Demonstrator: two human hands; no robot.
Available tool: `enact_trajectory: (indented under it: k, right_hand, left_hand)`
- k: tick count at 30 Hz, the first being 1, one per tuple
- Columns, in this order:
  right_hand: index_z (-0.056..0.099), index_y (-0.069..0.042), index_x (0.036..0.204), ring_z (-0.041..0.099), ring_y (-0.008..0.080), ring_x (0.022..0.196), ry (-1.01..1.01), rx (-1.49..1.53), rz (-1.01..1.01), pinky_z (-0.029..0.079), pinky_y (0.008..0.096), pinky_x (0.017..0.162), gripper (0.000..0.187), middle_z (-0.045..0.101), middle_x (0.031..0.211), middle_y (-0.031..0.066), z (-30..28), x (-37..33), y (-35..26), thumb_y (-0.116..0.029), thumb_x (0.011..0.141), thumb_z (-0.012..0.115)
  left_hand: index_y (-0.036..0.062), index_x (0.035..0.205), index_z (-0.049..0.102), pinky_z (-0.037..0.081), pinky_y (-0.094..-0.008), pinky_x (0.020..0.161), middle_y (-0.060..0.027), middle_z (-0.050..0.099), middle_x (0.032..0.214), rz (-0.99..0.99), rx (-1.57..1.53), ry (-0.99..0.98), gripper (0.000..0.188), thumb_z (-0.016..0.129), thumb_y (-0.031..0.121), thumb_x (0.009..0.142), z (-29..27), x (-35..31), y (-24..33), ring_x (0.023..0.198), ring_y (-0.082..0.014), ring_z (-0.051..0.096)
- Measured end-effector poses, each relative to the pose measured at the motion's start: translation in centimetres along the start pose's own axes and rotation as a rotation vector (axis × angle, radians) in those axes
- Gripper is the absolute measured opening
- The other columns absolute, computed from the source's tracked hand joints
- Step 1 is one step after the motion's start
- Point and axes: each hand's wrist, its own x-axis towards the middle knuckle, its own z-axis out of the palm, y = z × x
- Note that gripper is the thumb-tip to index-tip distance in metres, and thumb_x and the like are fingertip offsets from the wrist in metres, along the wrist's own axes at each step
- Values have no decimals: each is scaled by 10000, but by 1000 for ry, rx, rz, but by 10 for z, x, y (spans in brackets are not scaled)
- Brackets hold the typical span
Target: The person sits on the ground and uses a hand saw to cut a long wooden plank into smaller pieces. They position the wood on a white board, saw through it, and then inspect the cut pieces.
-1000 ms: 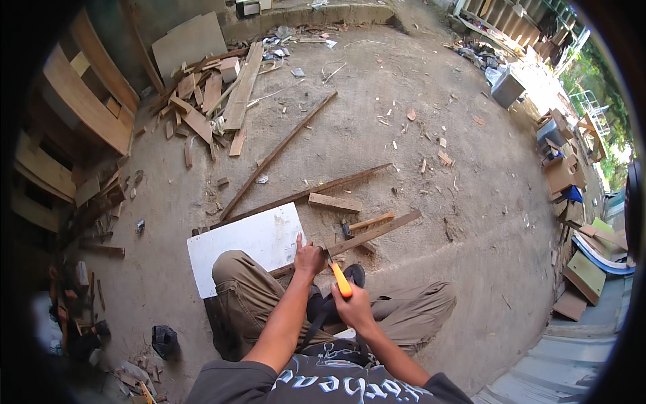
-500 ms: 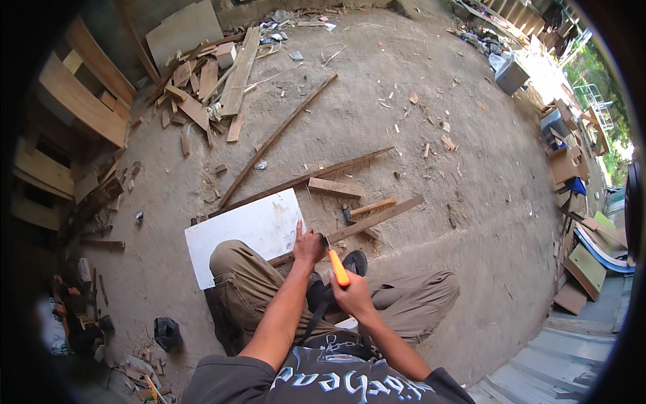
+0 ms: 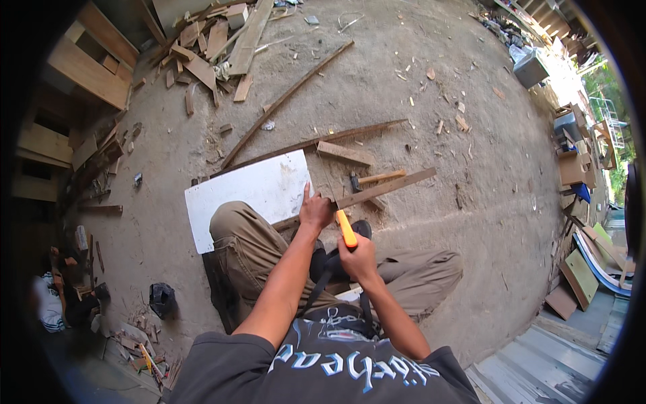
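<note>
In my right hand (image 3: 359, 257) is an orange-handled tool (image 3: 346, 229), apparently a handsaw. Its thin blade is seen almost edge-on and runs away from me beside the wooden strip. My left hand (image 3: 316, 211) grips the long brown wooden strip (image 3: 387, 187) right next to the blade, index finger stretched forward. The strip slants from beside my bent left leg out to the far right. A white board (image 3: 249, 192) lies under it, beyond my left knee, with its right edge by my left fingers.
A hammer (image 3: 380, 177) and a short wood block (image 3: 344, 153) lie just beyond the strip. Two long battens (image 3: 289, 104) rest farther out. Scrap wood (image 3: 215, 40) is heaped at the far left. Another person (image 3: 57, 289) sits at left, near a black bag (image 3: 162, 300).
The whole view has shifted, so the ground and my hands sit higher in the picture. Both hands keep their holds, with the tool still beside the strip.
</note>
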Motion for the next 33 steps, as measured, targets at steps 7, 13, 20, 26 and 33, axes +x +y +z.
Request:
enact_trajectory:
  k: [7,13,20,26,33]
  right_hand:
    - [612,44,772,531,171,511,-47,66,151,423,371,526,245,547,595,186,-77,-101,-69,-147,911,679]
    - [608,44,774,590,307,517,-46,-27,77,434,394,525,255,578,620,215,-10,15,-9,-169,903,661]
    - [617,46,802,556,154,528,-120,-9,188,413,366,519,210,542,579,150,-60,-83,-44,-123,905,688]
    - [626,40,783,602,243,519,-57,-61,65,443,382,528,211,573,605,184,-34,-30,-14,-129,904,663]
    - [612,39,773,581,293,515,-93,-49,56,442,399,538,278,569,612,206,-3,6,-15,-193,919,659]
  left_hand:
    - [77,749,773,159,-500,1232,-118,731,807,-40,-14,-9,174,636,182,722,5,-8,-3,1006,-217,674]
    - [81,781,777,147,-494,1240,-113,737,827,-32,-48,-42,182,639,182,719,5,-8,1,1000,-211,677]
    - [96,792,781,140,-495,1243,-105,745,850,-64,-9,-93,180,650,200,723,-8,-16,-5,1032,-211,671]
    - [115,814,787,127,-494,1244,-108,748,863,-58,-14,-95,187,648,214,738,-3,-14,-2,1050,-214,667]
    - [114,793,786,132,-508,1236,-85,748,846,-29,-7,-76,196,605,183,769,-2,-12,2,1046,-217,667]
